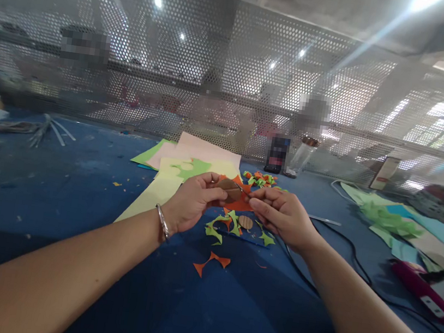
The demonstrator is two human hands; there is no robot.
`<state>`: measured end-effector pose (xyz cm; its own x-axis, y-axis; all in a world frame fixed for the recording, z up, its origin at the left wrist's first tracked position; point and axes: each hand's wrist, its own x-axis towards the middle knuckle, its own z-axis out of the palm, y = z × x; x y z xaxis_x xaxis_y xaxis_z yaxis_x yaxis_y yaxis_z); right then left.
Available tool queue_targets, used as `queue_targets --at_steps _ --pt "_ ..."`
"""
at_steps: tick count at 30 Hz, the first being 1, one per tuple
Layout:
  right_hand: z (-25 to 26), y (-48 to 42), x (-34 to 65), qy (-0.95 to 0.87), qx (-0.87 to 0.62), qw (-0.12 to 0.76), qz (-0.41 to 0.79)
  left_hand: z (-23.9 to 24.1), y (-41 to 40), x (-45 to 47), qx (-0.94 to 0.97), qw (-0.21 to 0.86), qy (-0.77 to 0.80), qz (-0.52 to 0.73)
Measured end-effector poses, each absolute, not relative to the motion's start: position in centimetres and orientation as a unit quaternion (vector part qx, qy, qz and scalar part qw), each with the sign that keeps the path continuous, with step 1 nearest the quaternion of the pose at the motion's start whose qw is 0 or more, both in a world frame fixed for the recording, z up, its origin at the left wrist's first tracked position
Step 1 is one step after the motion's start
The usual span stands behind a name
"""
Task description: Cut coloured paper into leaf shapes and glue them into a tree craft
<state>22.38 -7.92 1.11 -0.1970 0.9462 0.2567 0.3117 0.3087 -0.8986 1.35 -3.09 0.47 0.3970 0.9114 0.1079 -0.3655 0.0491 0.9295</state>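
Observation:
Between thumb and fingers, my left hand (190, 203) pinches a brown round disc (229, 189) against a piece of orange paper (242, 201). My right hand (283, 216) is closed around a thin dark tool (244, 192), whose tip meets the disc's edge; most of the tool is hidden by the fingers, so its kind is unclear. Below the hands, a second, striped brown disc (245, 223) lies on the table among green paper scraps (213, 232). Closer to me is a curved orange scrap (212, 261).
Pale yellow and pink paper sheets (208, 149) lie behind my left hand. Small orange and green pieces (259, 179) are heaped beyond the right hand, near a bottle (302, 157). At right are a black cable (353, 245), a magenta power strip (421, 291) and more coloured paper.

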Motion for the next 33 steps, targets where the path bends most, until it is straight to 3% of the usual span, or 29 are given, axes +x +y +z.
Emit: queue_targets --at_steps 33 --pt "1.00 -7.99 22.00 -0.692 -0.468 0.422 0.353 -0.04 -2.81 1.16 0.500 0.693 0.281 0.435"
